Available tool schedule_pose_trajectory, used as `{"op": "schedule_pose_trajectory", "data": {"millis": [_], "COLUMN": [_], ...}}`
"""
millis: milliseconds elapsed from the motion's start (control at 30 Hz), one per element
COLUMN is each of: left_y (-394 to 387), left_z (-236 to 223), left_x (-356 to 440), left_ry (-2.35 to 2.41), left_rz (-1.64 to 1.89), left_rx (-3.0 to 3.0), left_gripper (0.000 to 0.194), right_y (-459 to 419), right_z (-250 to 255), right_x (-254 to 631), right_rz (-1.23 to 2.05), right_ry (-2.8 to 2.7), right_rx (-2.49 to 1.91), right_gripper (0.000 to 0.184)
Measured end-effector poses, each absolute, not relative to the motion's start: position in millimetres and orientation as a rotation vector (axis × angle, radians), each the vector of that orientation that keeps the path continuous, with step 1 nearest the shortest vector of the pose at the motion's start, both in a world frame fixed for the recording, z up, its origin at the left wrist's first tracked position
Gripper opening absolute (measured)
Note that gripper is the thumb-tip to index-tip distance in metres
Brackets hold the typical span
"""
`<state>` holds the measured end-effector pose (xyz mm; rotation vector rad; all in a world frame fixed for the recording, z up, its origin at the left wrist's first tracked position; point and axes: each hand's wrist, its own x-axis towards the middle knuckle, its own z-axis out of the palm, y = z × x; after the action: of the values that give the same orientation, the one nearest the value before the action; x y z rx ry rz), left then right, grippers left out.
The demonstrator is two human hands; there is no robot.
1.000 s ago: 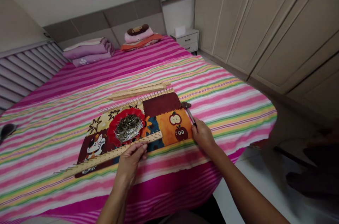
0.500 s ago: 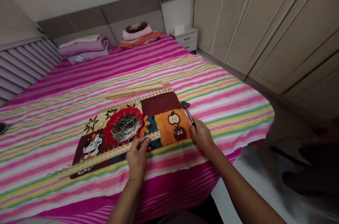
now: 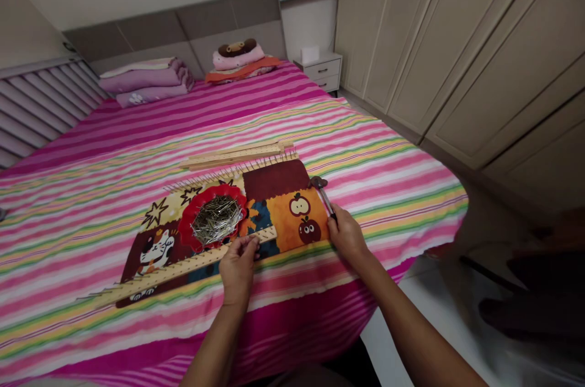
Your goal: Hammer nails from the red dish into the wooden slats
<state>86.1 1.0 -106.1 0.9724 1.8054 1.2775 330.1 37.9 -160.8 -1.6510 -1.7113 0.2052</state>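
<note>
My left hand (image 3: pixel 237 265) is closed in a pinch over the wooden strip (image 3: pixel 201 261), near its right end. Whatever is between the fingertips is too small to make out. Nails stick up in a row along this strip, mostly left of the hand. In my right hand (image 3: pixel 347 236) is a hammer (image 3: pixel 324 197), gripped by its dark handle, its head low beside the mat's right edge. A red scalloped bowl (image 3: pixel 186 230) full of loose nails (image 3: pixel 217 220) sits behind the strip. Under bowl and strip lies a patterned mat (image 3: pixel 276 175) with cat and apple pictures.
Beyond the mat lies another strip with upright nails (image 3: pixel 233 169), and behind that several bare wooden strips (image 3: pixel 233 155). Everything rests on a striped bed sheet (image 3: pixel 393 173). Folded bedding (image 3: pixel 150 83) is stacked by the headboard; wardrobes (image 3: pixel 439 39) line the right.
The view has shifted slightly. My left hand keeps its pinch on the strip, and my right hand still holds the hammer in nearly the same place.
</note>
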Motion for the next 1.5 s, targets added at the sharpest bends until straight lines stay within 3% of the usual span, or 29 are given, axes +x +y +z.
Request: {"op": "schedule_pose_trajectory", "data": {"millis": [467, 667, 733, 800, 900, 1400, 1500], "left_y": [2.1, 3.2, 2.6, 1.8, 0.6, -1.7, 0.0], "left_z": [-121.5, -125.2, -124.6, -123.8, -122.8, -120.4, -121.8], "left_x": [80.0, 79.8, 80.8, 81.8, 82.4, 83.3, 82.8], "left_ry": [1.962, 1.962, 1.977, 1.990, 2.000, 1.978, 1.970], "left_rz": [1.174, 1.206, 1.201, 1.206, 1.201, 1.175, 1.192], "left_rx": [1.245, 1.452, 1.511, 1.545, 1.577, 1.585, 1.546], "left_gripper": [0.027, 0.025, 0.025, 0.024, 0.021, 0.018, 0.020], "right_y": [38.3, -11.4, -37.5, -58.2, -73.9, -72.2, -66.5], "right_z": [-154.2, -116.1, -95.3, -76.9, -61.2, -48.0, -47.8], "right_x": [329.2, 320.2, 311.2, 300.3, 283.8, 264.8, 269.7], "right_rz": [0.348, 0.499, 0.638, 1.099, 1.396, 1.072, 0.880], "right_ry": [-1.595, -1.490, -1.486, -1.414, -1.415, -1.767, -1.740], "right_rx": [-1.626, -1.545, -1.504, -1.343, -1.209, -1.098, -1.112], "right_gripper": [0.042, 0.041, 0.038, 0.039, 0.038, 0.042, 0.038]}}
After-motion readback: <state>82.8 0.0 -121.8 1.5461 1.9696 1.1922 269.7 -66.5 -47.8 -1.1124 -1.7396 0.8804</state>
